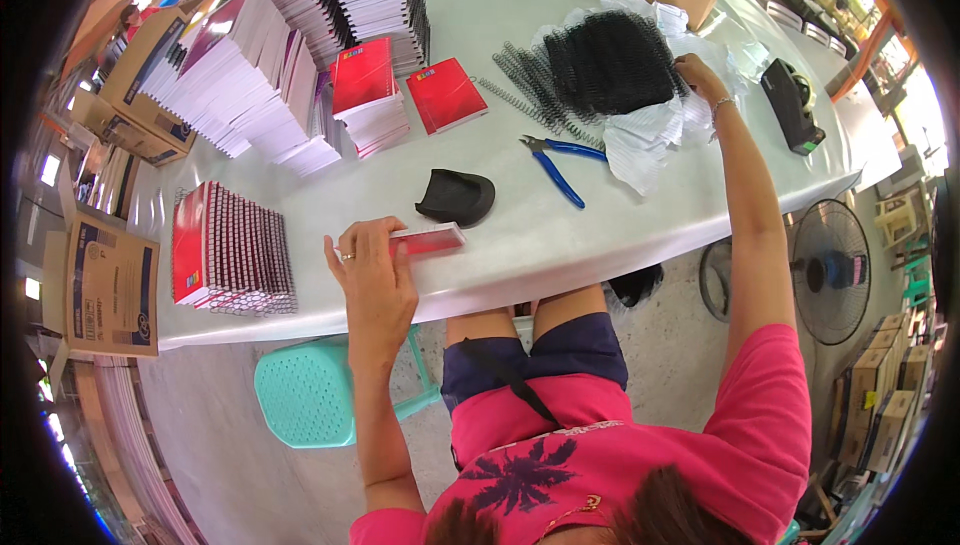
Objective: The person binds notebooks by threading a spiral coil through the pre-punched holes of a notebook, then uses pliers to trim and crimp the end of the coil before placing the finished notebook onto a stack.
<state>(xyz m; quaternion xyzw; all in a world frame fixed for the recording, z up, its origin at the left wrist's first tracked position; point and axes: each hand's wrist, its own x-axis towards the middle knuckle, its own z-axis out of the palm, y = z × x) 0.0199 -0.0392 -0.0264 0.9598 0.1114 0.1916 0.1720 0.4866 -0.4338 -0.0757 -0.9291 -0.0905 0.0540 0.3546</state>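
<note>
Near the front edge of a pale, glossy table [350, 183], left of centre: a slim booklet [432, 239] with a reddish face and pale page edges, held in the left hand [370, 260], thumb and fingers clamped on its left end; cannot tell whether resting on the tabletop or just above it. No coil visible on the exposed part. Just beyond the booklet, a curved black piece [457, 197], hollow-looking. Farther off to the right, the right hand [700, 78], fingers curled close together at the right edge of a dense heap of black spiral coils [608, 63]; fingertips partly hidden, so cannot tell whether gripping a coil. Beneath the heap, crumpled white paper [645, 150]; to its left, looser coils [525, 85]. Apparently in hand: steadying the booklet on one side while reaching for a coil on the other. Probably called for next: a pinch on one coil only, eased free without snagging its neighbours, with the booklet kept square. Between booklet and heap, blue-handled pliers [560, 167], handles spread. To the right of the heap, a black tape dispenser [790, 105]. Toward the left, a pile of spiral-bound red notebooks [235, 250]; behind, red-covered stacks [365, 95], a single red booklet lying flat [447, 95] and tall white page stacks [235, 85]. Below the table, a teal stool [305, 395]; at far right, a standing fan [832, 270].
</note>
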